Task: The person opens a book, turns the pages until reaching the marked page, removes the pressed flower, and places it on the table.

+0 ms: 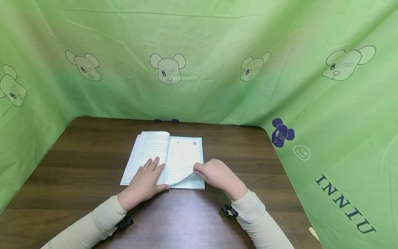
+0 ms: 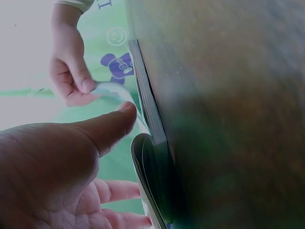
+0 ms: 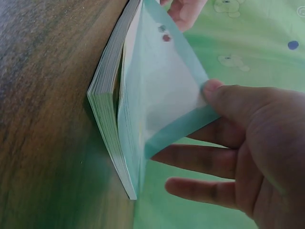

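Pressing my flat left hand point(image 1: 146, 180) on the book point(image 1: 183, 155), my right hand point(image 1: 217, 174) pinched one page corner point(image 1: 189, 180) (lifted, not yet turned over).

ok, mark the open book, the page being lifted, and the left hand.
open book point(image 1: 183, 152), head view, right-hand page.
lifted page point(image 3: 164, 95), right wrist view, middle of the sheet.
left hand point(image 1: 144, 181), head view, back of the hand.

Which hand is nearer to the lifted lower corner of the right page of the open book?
Right. The right hand pinches that lifted page corner between its fingers. The left hand rests flat on the left page of the open white paper book, beside the spine.
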Available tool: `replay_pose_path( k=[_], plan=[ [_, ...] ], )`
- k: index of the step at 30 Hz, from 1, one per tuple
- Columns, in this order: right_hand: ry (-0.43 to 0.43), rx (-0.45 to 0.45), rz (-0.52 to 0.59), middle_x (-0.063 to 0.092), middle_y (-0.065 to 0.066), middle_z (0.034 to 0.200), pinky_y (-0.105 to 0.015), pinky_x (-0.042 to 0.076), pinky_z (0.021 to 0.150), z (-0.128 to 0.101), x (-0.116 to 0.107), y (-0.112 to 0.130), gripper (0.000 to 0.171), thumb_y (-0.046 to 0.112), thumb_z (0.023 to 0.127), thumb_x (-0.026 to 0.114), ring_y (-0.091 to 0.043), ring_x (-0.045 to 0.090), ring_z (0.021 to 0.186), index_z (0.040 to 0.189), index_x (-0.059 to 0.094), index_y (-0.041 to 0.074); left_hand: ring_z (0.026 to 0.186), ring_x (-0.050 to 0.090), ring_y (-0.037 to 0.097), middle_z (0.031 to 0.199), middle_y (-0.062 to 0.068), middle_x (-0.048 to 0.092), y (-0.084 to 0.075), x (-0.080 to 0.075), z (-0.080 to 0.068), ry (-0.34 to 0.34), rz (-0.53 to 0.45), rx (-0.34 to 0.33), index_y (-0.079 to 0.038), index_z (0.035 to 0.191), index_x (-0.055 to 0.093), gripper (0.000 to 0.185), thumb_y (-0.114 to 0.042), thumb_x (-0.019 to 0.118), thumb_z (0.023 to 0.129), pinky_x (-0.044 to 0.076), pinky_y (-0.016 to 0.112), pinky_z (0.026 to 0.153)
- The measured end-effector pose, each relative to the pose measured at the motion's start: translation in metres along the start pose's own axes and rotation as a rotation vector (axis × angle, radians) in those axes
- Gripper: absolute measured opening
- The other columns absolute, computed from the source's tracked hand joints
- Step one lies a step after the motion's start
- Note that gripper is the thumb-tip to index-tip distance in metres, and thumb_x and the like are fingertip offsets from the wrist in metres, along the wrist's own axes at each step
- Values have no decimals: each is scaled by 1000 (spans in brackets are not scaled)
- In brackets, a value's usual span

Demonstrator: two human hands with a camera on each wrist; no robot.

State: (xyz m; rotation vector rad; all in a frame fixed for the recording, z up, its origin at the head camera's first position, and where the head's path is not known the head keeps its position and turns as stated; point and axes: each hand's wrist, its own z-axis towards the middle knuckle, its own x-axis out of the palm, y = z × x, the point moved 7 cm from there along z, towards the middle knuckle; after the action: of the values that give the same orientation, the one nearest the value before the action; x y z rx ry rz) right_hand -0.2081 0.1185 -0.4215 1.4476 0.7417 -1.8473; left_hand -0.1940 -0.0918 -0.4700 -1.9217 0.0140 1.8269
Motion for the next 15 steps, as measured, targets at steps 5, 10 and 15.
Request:
replay_pose_path(
  k=[5,10,15],
  plan=[
    [-86,0,-37,44,16,56,-31,45,57,1,-6,0,13,30,99,69,-4,36,50,90,63,22,145,36,52,159,27,38,-5,-1,0,-5,14,-19,-5,147,53,86,-57,79,83,37,73,105],
    [-157,-15,-42,50,16,58,-30,44,57,1,-11,2,14,32,97,71,-3,39,51,90,64,22,144,36,53,157,29,40,-10,-2,0,-5,26,-33,-4,144,54,83,-54,80,84,38,74,103],
    [-199,-20,-18,66,15,73,-30,50,63,2,-15,2,9,29,97,71,-4,57,61,95,67,21,143,38,53,156,29,41,-12,-3,0,-18,44,-36,-4,143,55,74,-49,76,89,40,73,102]
  ],
)
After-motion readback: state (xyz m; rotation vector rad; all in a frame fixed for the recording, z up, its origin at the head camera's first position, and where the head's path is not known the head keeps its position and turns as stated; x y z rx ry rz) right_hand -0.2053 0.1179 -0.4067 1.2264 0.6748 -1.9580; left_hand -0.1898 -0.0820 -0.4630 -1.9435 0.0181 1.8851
